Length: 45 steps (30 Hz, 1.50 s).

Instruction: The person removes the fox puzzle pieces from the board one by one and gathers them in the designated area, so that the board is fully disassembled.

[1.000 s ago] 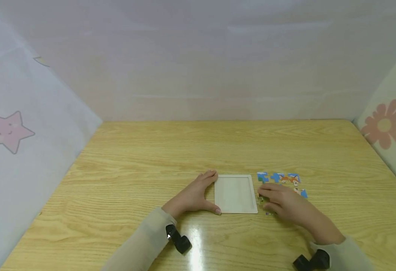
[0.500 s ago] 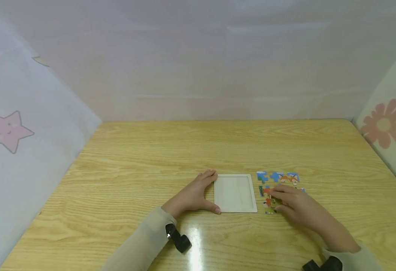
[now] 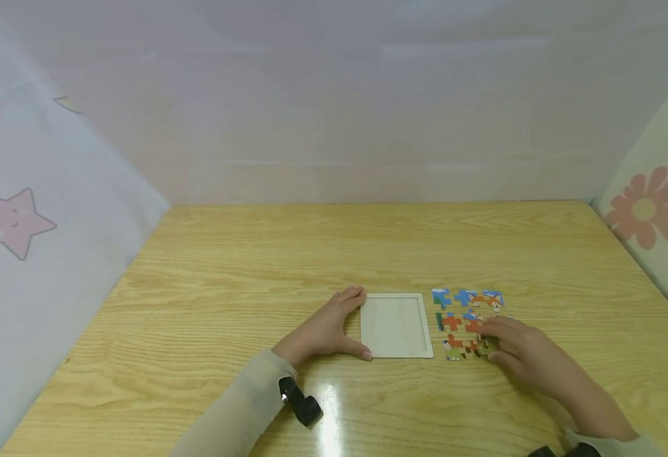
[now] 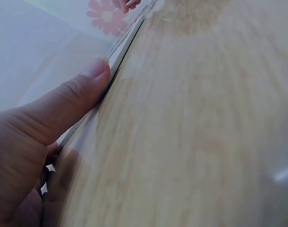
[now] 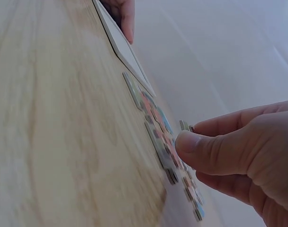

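A shallow pale wooden puzzle tray (image 3: 395,327) lies flat in the head view with bare inside. My left hand (image 3: 328,330) holds its left side, fingers at the far corner and thumb at the near corner; the left wrist view shows that thumb (image 4: 73,99) against the tray's edge. Right of the tray are several jigsaw pieces (image 3: 452,322) with a fox picture in blue, orange and green, laid in loose rows. Above their right part, my right hand (image 3: 533,355) pinches a small puzzle piece (image 5: 183,125) between thumb and index finger, mostly hidden by the fingers.
The pieces and tray rest on a wood-grain table (image 3: 225,266). Behind it hangs a pale cloth backdrop (image 3: 334,114), with a pink star at left and a red flower at right. A black wrist camera (image 3: 301,403) sits on the left sleeve.
My right hand has moved to the right across the pieces, uncovering the orange and green ones near the tray. My left hand and the tray have stayed in place.
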Tool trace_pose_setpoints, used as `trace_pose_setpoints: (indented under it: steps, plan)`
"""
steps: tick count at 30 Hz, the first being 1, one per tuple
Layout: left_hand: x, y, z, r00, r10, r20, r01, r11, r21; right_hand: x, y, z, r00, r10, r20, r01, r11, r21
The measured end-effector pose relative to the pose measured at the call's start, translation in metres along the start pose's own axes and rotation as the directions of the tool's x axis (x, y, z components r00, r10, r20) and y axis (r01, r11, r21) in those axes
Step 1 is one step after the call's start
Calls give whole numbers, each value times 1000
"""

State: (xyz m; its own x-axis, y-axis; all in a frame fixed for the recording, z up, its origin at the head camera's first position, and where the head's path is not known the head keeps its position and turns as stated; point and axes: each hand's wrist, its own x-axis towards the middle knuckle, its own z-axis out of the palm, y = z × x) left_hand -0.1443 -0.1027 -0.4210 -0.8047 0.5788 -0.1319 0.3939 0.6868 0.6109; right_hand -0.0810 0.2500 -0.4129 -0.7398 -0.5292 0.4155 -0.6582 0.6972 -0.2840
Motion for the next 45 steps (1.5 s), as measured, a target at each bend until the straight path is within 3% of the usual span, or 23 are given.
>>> trace_pose_setpoints:
  steps: [12,17,22,36,45]
  plan:
    - [-2,1,0,1000,-5,3,5,1000,-6,-15,11,-8,998,42,45,-42,999,4]
    - [-2,1,0,1000,-2,3,2,1000,-7,-20,15,-11,999,42,24,-42,999,24]
    - [-2,1,0,1000,-7,2,7,1000,-8,-24,21,-11,1000,23,15,-23,999,37]
    - [-2,1,-1,1000,-17,13,17,1000,-19,-31,29,-10,998,-9,64,12,999,-48]
    - [-1,1,0,1000,-22,15,22,1000,-13,-35,32,-6,998,-58,1,58,998,-31]
